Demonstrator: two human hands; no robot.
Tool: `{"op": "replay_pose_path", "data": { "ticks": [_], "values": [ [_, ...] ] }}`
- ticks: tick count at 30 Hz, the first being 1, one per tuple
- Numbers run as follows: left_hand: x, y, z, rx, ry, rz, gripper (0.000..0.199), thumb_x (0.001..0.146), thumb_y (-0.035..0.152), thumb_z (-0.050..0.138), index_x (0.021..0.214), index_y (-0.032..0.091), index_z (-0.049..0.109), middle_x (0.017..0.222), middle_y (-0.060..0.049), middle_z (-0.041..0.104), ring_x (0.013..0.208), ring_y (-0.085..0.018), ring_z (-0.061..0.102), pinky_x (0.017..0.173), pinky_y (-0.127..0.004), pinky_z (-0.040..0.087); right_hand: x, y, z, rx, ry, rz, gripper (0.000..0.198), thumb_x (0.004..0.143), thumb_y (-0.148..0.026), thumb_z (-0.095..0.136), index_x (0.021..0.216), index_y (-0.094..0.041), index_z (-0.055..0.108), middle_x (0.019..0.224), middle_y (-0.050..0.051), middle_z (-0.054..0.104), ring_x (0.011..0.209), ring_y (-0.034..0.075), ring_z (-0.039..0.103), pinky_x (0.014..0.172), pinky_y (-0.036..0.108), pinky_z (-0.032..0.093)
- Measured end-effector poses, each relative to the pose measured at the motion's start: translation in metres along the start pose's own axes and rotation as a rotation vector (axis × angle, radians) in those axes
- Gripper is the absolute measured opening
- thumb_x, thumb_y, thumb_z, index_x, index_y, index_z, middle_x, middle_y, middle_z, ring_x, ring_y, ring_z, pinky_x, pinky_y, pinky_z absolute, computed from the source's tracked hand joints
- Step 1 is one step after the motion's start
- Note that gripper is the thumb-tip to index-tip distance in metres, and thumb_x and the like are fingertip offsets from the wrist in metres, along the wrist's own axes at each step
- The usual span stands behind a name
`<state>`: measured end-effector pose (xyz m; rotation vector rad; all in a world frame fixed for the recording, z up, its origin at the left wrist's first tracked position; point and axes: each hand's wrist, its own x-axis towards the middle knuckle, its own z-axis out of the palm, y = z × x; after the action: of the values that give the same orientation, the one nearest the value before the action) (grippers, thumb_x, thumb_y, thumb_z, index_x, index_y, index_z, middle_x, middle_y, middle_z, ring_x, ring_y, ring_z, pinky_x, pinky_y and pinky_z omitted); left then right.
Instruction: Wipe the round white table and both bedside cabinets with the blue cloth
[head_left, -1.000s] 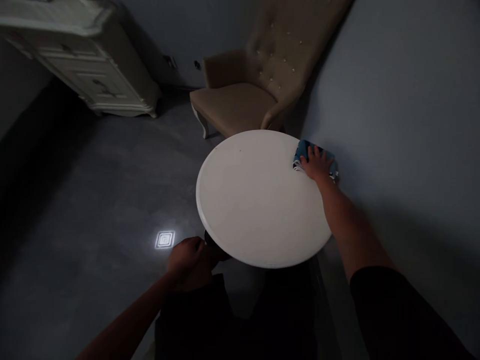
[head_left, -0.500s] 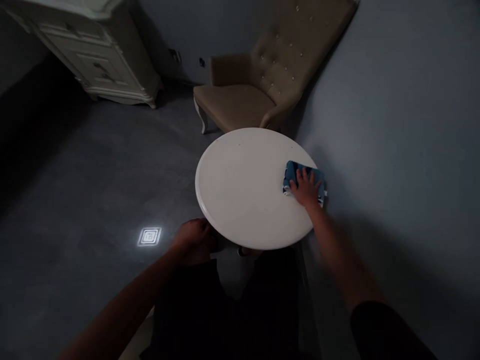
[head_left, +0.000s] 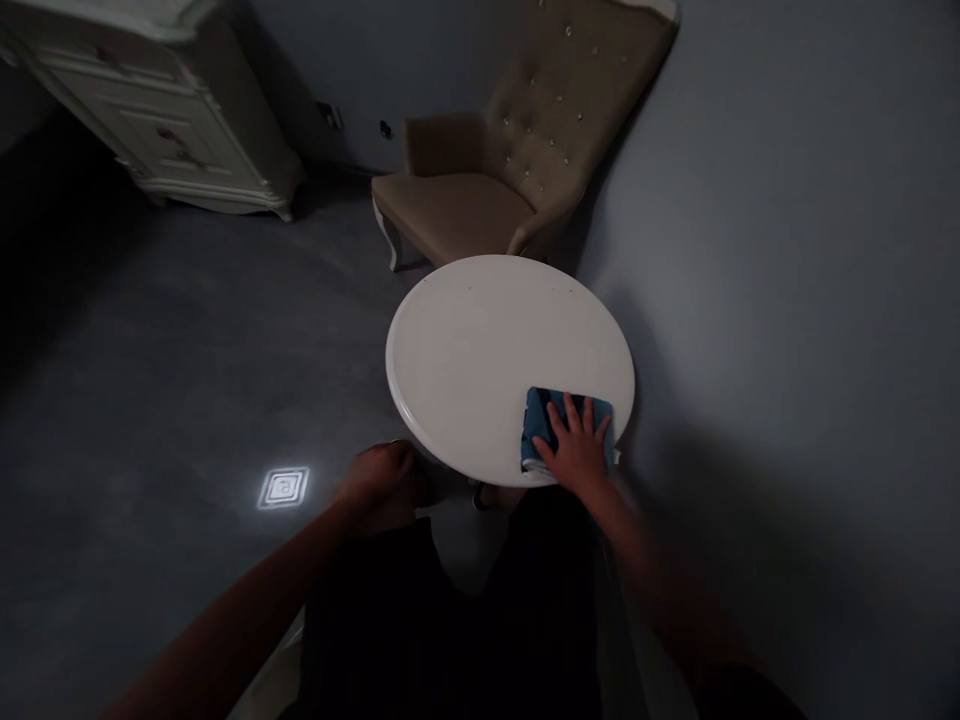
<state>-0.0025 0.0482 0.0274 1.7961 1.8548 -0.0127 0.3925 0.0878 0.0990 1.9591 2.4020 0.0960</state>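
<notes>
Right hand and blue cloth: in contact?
Touching. The head view shows the right hand spread flat on top of the blue cloth, no gap visible between them.

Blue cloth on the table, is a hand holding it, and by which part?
The right hand lies spread on top of the cloth, over its middle and near edge; no closed grip shows.

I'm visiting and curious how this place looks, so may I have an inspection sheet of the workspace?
Surface: white table, rounded top
Things in use: folded blue cloth on its near right part
Clutter: a few dark specks toward the far edge
Hands: right hand spread on the cloth; left hand curled by the near left edge, grip unclear
Cables: nothing seen
Surroundings: brown armchair beyond, white cabinet far left, grey wall right, glowing square on the floor
</notes>
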Motion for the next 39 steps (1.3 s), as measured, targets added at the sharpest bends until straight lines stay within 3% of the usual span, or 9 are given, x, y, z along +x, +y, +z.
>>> {"op": "replay_pose_path", "data": {
  "ticks": [3,11,15,19,23,27,31,39],
  "values": [
    [0.001,-0.010,-0.003,-0.036,-0.015,-0.033,0.048,0.109,0.049,0.044,0.106,0.024,0.084,0.114,-0.013,0.087,0.101,-0.030,0.080,0.084,-0.036,0.055,0.086,0.017,-0.012,-0.039,-0.061,0.030,0.081,0.114,-0.072,0.037,0.182,-0.029,0.036,0.193,0.009,0.013,0.173,0.057,0.011,0.128,0.094,0.018],
    [0.008,-0.029,-0.004,-0.101,-0.027,-0.121,0.046,0.109,0.048,0.044,0.102,0.024,0.083,0.113,-0.012,0.085,0.102,-0.030,0.078,0.080,-0.036,0.053,0.319,0.063,-0.019,-0.036,-0.024,0.190,0.089,0.113,-0.078,0.017,0.185,-0.025,0.026,0.191,0.017,0.017,0.171,0.054,0.018,0.126,0.093,0.021],
    [0.009,-0.031,-0.005,-0.079,-0.038,-0.118,0.045,0.108,0.048,0.045,0.098,0.025,0.083,0.113,-0.011,0.085,0.103,-0.029,0.078,0.085,-0.036,0.054,0.394,0.082,-0.012,-0.103,-0.012,0.180,0.088,0.115,-0.075,0.016,0.185,-0.023,0.022,0.188,0.024,0.021,0.166,0.053,0.027,0.121,0.091,0.032],
    [0.009,-0.032,-0.005,-0.083,-0.035,-0.131,0.045,0.108,0.047,0.046,0.099,0.024,0.083,0.114,-0.012,0.085,0.105,-0.030,0.078,0.086,-0.037,0.054,0.423,0.092,-0.008,-0.093,-0.014,0.147,0.089,0.115,-0.074,0.016,0.184,-0.019,0.027,0.184,0.027,0.030,0.159,0.052,0.039,0.121,0.089,0.035],
    [0.008,-0.030,-0.005,-0.064,-0.031,-0.120,0.045,0.108,0.046,0.045,0.099,0.023,0.082,0.112,-0.013,0.085,0.102,-0.030,0.078,0.087,-0.038,0.055,0.395,0.086,-0.011,-0.037,0.010,0.145,0.087,0.115,-0.074,0.018,0.183,-0.021,0.030,0.186,0.021,0.029,0.165,0.053,0.030,0.125,0.092,0.025],
    [0.010,-0.021,-0.006,-0.041,-0.023,-0.136,0.049,0.110,0.047,0.041,0.103,0.022,0.082,0.113,-0.015,0.084,0.102,-0.030,0.078,0.088,-0.037,0.055,0.326,0.068,-0.018,-0.051,-0.039,0.127,0.086,0.115,-0.073,0.017,0.185,-0.023,0.024,0.191,0.016,0.020,0.170,0.054,0.020,0.129,0.091,0.020],
    [0.009,-0.010,-0.007,-0.025,-0.016,-0.082,0.048,0.111,0.045,0.042,0.104,0.022,0.083,0.116,-0.016,0.085,0.105,-0.032,0.079,0.090,-0.039,0.056,0.228,0.042,-0.021,-0.096,-0.076,0.078,0.085,0.115,-0.070,0.019,0.185,-0.022,0.024,0.192,0.014,0.017,0.172,0.054,0.018,0.131,0.090,0.020],
    [-0.003,-0.003,-0.001,-0.036,0.014,-0.029,0.045,0.110,0.043,0.043,0.105,0.022,0.083,0.118,-0.016,0.085,0.109,-0.032,0.079,0.095,-0.039,0.056,-0.014,-0.035,-0.005,-0.058,-0.096,-0.173,0.082,0.111,-0.069,0.047,0.182,-0.029,0.037,0.191,0.009,0.017,0.174,0.056,0.011,0.131,0.092,0.016]
  ]
}}
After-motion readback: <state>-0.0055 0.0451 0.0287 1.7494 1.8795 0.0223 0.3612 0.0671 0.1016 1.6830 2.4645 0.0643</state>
